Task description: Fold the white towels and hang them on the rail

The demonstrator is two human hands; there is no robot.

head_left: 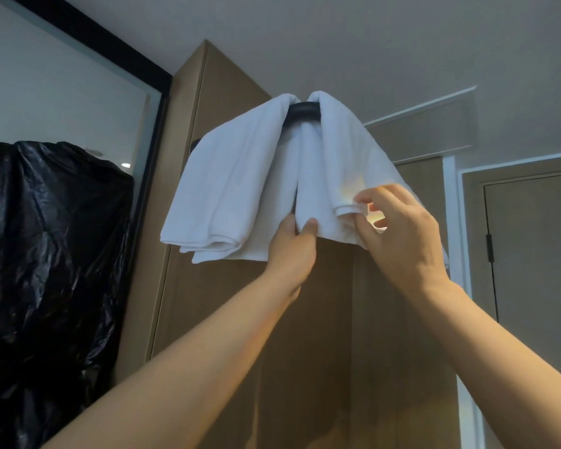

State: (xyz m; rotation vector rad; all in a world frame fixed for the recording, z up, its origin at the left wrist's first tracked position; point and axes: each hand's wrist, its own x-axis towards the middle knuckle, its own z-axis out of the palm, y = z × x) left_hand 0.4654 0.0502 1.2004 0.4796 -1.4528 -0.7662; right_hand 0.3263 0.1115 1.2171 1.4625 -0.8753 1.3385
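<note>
Two folded white towels hang side by side over a black rail (303, 112) high on a wooden cabinet. The left towel (234, 183) hangs free. The right towel (334, 163) is held at its lower edge by both hands. My left hand (293, 251) pinches its bottom left corner between thumb and fingers. My right hand (399, 234) pinches a fold of its lower right hem with fingertips and thumb. Only a short stretch of the rail shows between the towels.
The tall wooden cabinet (305, 335) stands behind the towels. A black plastic sheet (46, 270) covers something at the left, under a black-framed glass panel (62, 92). A door (538, 254) and white frame are at the right.
</note>
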